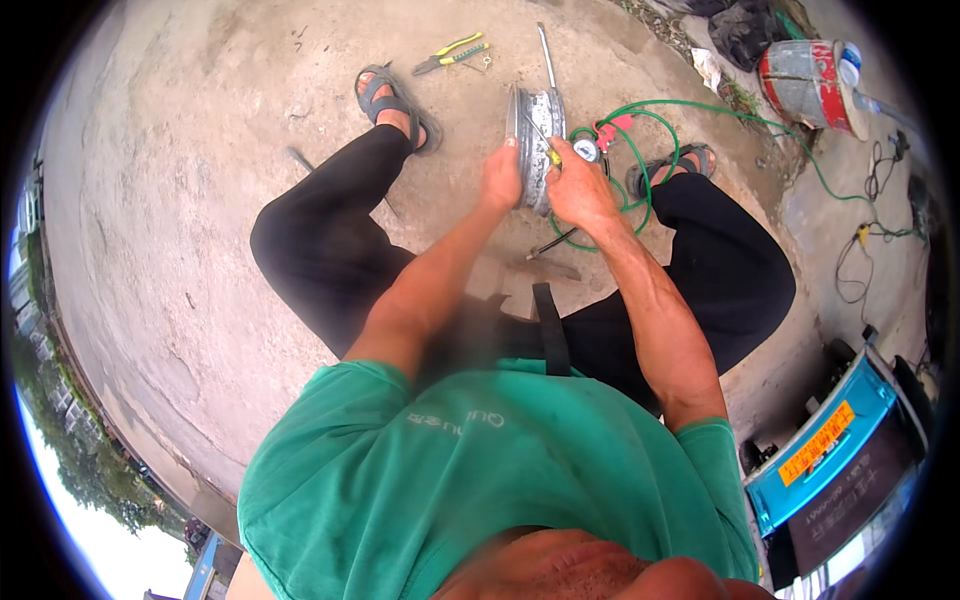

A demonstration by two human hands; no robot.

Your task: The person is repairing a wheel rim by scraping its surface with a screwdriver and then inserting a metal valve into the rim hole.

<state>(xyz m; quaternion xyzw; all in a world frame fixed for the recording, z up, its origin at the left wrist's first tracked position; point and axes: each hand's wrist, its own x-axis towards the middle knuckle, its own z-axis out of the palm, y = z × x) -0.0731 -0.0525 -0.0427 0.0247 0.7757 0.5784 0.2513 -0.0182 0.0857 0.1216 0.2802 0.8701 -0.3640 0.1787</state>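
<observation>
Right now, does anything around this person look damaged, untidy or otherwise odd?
Yes, two things. The green air hose lies in loose loops close by the right sandal, where it could snag. The wheel rim is blotchy with whitish patches, perhaps worn or dirty.

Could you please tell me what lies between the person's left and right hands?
In the head view, a metal wheel rim lies between the left hand and right hand.

The metal wheel rim [538, 110] is showing a dull, scuffed, patchy surface. Rough, matt, concrete-like ground [200, 200] is spreading left, while a smooth, plastic-looking green hose [690, 103] is curling right. Far right, a bucket [800, 90] is looking worn; near, the cloth shirt [560, 450] is creasing softly, matt.
</observation>
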